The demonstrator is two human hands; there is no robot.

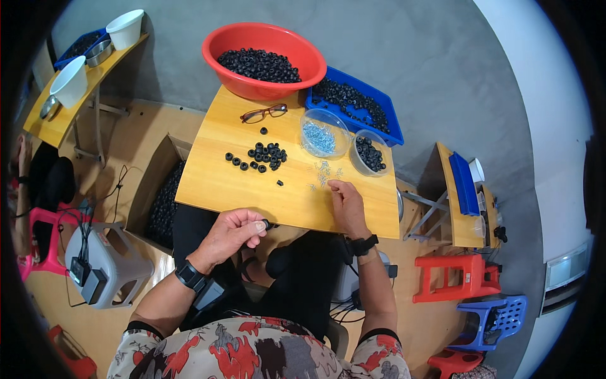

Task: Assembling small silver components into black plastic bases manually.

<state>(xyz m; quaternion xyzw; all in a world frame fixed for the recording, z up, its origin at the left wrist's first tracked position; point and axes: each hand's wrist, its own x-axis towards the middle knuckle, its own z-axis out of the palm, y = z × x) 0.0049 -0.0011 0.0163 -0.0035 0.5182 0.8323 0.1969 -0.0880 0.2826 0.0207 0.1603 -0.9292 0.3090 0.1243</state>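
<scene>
My left hand (232, 237) is just over the table's near edge, its thumb and forefinger pinched on a small round black knob-like piece (267, 224). My right hand (346, 207) rests at the table's right, fingers curled together at a scatter of tiny silvery screw-like pieces (324, 172). Whether anything is between those fingertips is too small to tell. Left of the scatter sits a loose group of black pieces (259, 156), some showing a round hole. One small black piece (280, 183) lies apart, nearer to me.
On the wooden table (214, 183) stand a red basin (218, 47), a blue tray (396, 129), a clear tub of silvery pieces (319, 138), another of black pieces (369, 155), and eyeglasses (255, 116). A cardboard box (144, 196) stands left; red stools (442, 278) at right.
</scene>
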